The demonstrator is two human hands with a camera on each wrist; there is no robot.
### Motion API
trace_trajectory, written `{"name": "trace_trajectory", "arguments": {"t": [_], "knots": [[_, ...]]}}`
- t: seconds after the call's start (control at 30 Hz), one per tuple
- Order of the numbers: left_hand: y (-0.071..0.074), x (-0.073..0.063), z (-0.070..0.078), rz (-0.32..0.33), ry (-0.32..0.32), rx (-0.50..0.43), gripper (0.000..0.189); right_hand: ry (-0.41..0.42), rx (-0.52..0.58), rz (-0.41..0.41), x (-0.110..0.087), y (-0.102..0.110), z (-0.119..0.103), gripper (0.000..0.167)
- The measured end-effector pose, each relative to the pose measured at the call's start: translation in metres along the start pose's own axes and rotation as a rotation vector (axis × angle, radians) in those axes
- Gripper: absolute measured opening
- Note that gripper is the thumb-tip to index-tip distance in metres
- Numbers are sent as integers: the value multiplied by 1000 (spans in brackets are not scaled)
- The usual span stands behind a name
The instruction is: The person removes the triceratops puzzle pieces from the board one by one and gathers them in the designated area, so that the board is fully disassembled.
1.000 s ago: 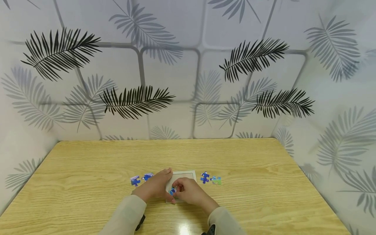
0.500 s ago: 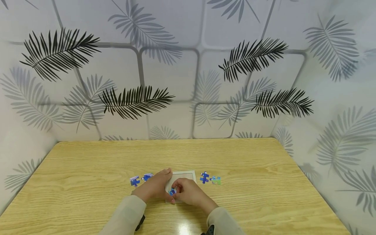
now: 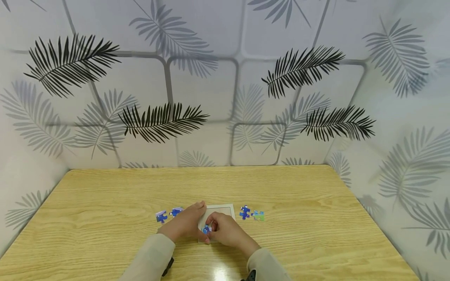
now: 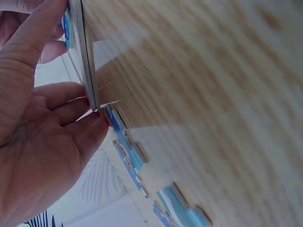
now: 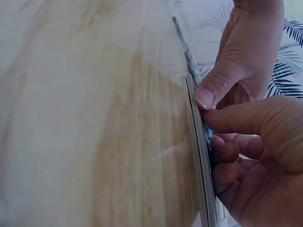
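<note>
A shallow puzzle tray (image 3: 225,205) with a pale rim lies flat on the table, seen edge-on in both wrist views. My left hand (image 3: 185,222) spans its left side, thumb at the near edge and fingertips against the far end, holding it. Inside the tray's near-left corner sits a blue jigsaw piece (image 3: 206,229). My right hand (image 3: 226,231) pinches at this piece between thumb and curled fingers. In the right wrist view the right fingertips (image 5: 222,156) are right at the tray's surface, close by the left thumb (image 5: 206,98). Fingers partly hide the piece.
Left of the tray lie a blue-and-lilac piece (image 3: 161,216) and another blue piece (image 3: 176,211), partly behind the left hand. To the right are a dark blue piece (image 3: 245,212) and a green-blue piece (image 3: 259,215). A leaf-patterned wall (image 3: 207,97) stands behind the wooden table (image 3: 299,195).
Both hands stay almost in place. The right fingers shift slightly around the blue jigsaw piece at the near-left corner; the tray and the loose pieces hold still.
</note>
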State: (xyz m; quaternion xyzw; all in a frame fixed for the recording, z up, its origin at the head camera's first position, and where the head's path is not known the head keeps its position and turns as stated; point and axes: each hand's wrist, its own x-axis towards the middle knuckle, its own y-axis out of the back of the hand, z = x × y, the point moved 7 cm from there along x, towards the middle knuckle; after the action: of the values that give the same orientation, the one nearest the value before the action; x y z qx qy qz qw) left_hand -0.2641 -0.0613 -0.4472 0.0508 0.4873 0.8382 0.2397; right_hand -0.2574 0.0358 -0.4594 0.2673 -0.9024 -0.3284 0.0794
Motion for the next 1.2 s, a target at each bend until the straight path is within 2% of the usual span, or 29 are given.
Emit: {"name": "trace_trajectory", "arguments": {"t": [0.37,0.67,0.83,0.97,1.2], "knots": [[0,0,-2,9,6,-6,102,19,-50,28,1,1,1,28],[0,0,-2,17,4,-14,103,13,-33,48,1,2,2,30],[-2,1,-2,1,12,-15,104,-10,9,66,-1,3,1,19],[-3,2,-3,-10,29,-8,104,8,35,96,-2,5,-2,8],[-2,3,-3,-15,43,-4,104,33,97,166,-3,15,0,4]]}}
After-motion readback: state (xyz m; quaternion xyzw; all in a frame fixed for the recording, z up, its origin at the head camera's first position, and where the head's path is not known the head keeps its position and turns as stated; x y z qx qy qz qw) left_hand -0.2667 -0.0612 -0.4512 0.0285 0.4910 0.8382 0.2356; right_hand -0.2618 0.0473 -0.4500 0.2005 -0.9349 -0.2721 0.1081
